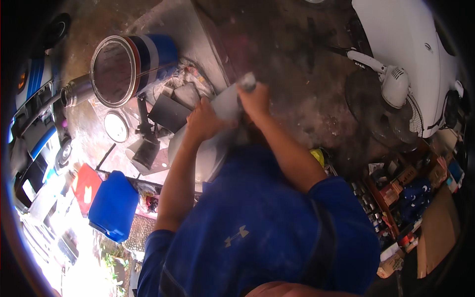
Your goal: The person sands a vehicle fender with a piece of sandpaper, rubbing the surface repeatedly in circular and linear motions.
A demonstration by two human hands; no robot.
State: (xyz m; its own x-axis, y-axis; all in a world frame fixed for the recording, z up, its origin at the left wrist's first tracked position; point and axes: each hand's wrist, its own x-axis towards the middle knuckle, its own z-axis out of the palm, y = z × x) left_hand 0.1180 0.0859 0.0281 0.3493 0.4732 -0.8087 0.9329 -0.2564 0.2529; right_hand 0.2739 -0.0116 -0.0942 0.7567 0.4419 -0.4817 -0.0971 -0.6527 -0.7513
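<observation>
My left hand (200, 121) is closed at the near edge of a grey panel-like piece (223, 101), slightly blurred. My right hand (255, 101) is closed at its far right end, around a small pale object (247, 80) that I cannot make out clearly. Beneath them a larger grey surface (198, 153) runs toward my body. Just left lie a dark rectangular plate (166, 111), pale crumpled scraps (190, 79) and a black tool with a dark cup-shaped part (146, 156).
A blue-banded drum (163, 54), a metal pipe (76, 91) and a round white lid (115, 126) are left. Blue (113, 208) and red (84, 188) jerrycans stand lower left. A white vehicle (405, 34) is right, cluttered shelving (396, 193) and cardboard (438, 227) lower right.
</observation>
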